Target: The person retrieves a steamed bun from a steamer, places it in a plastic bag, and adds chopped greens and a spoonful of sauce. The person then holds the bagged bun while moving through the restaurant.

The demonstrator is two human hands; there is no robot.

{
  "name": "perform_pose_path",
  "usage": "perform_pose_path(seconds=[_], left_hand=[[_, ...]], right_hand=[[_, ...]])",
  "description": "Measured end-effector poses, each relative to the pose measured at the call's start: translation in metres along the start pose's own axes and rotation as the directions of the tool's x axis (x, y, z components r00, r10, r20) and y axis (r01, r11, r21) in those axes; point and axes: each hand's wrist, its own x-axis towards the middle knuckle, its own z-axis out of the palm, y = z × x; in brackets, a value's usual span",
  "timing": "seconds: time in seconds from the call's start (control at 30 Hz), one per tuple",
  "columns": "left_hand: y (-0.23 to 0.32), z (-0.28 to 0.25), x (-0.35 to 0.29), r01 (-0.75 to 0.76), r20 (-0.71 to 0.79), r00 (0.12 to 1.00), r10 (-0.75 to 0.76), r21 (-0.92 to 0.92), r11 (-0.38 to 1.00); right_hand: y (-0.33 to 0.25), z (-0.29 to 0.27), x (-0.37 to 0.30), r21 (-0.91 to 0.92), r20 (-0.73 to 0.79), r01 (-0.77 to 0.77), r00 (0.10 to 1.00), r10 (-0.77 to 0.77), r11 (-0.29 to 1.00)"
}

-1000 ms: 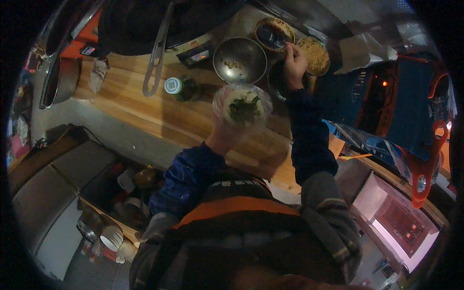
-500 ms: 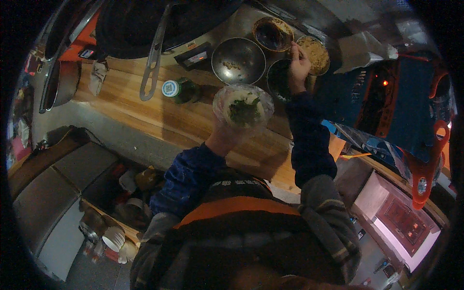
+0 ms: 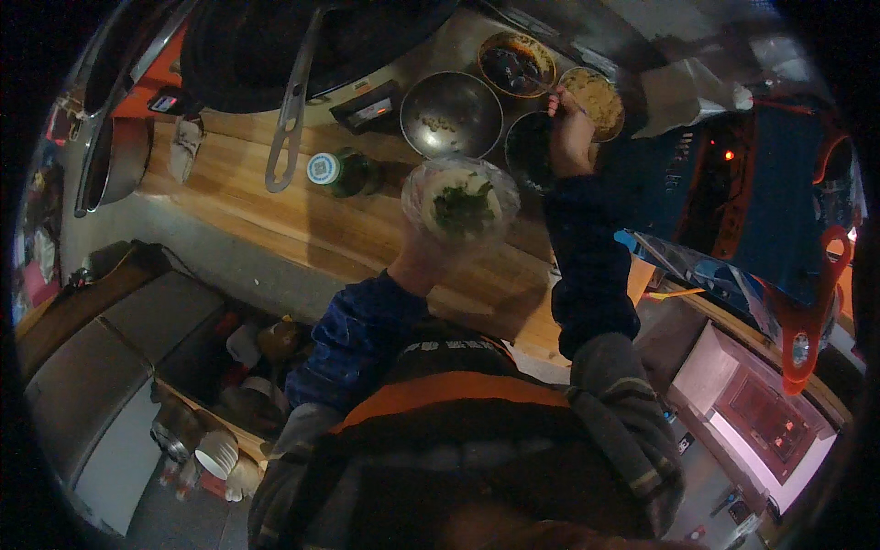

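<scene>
My left hand (image 3: 423, 259) supports a bowl lined with clear plastic (image 3: 507, 197), with chopped greens (image 3: 463, 206) lying on pale food inside. Farther right, my right hand (image 3: 572, 137) pinches the thin handle of what looks like a spoon (image 3: 539, 82). Its lower end reaches into a bowl of dark sauce (image 3: 486, 78). Just right of those fingers stands a bowl of tan, crumbly food (image 3: 600, 99). Partly hidden under my right wrist is a dark bowl (image 3: 524, 154). A metal bowl (image 3: 472, 115) with a few small bits in it stands beyond the held bowl.
A green bottle with a white cap (image 3: 344, 172) stands left on the wooden counter (image 3: 238, 192). A large black pan (image 3: 247, 55) with a long metal handle (image 3: 291, 128) spans the far left. At right are a blue appliance (image 3: 669, 183) and an orange-handled tool (image 3: 811, 321).
My right hand has turned and shifted slightly right, and the spoon now shows in the dark sauce. My left hand and its bowl have barely moved.
</scene>
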Motion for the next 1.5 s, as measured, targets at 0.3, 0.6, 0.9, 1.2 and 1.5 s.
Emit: perform_pose_path(seconds=[0.3,0.6,0.9,1.2,1.5], left_hand=[[-0.007,-0.002,-0.004,0.025,-0.003,1.000,-0.025,-0.066,0.998],[-0.001,-0.002,-0.001,-0.065,-0.038,0.997,0.072,0.167,0.984],[-0.007,0.006,0.002,0.131,-0.085,0.986,-0.143,-0.137,0.982],[-0.019,0.007,0.004,0.467,0.195,0.764,-0.615,-0.825,0.319],[-0.025,0.001,0.005,0.115,-0.005,0.993,-0.116,0.183,0.976]], right_hand=[[0.031,-0.001,0.007,-0.585,0.252,0.515,0.849,-0.464,0.626],[0.015,-0.005,-0.004,-0.085,0.035,0.000,0.999,0.003,0.996],[-0.001,-0.014,-0.009,0.145,0.000,-0.177,0.984,0.178,0.974],[-0.004,-0.016,-0.010,0.056,-0.060,-0.105,0.992,0.108,0.993],[-0.009,-0.022,-0.002,-0.379,-0.008,-0.018,1.000,0.016,0.925]])
